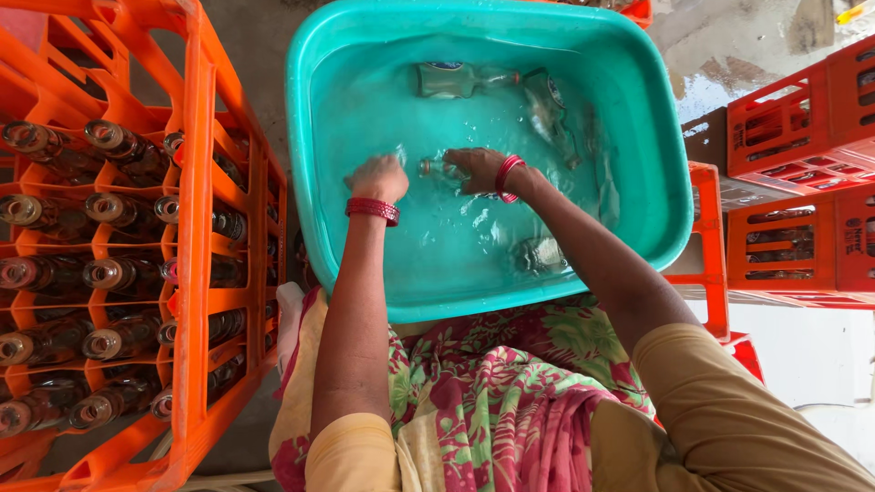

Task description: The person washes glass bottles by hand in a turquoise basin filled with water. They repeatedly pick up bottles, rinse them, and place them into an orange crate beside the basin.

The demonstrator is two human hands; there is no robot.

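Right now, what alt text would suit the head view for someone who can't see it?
Two hands, left and right, hold a small glass bottle underwater in a teal tub. More bottles lie sunk in the water, and an orange crate of bottles stands at the person's left.

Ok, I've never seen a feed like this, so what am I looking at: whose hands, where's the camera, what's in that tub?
The one picture comes from a camera worn on a person's head, looking straight down at their own two bare hands. In front of them is a teal plastic tub filled with water. The left hand is closed in a fist at the water surface. The right hand holds a small clear glass bottle in the water. More glass bottles lie sunk in the tub. On the person's left stands an orange crate full of dark bottles; more orange crates are stacked to the right.
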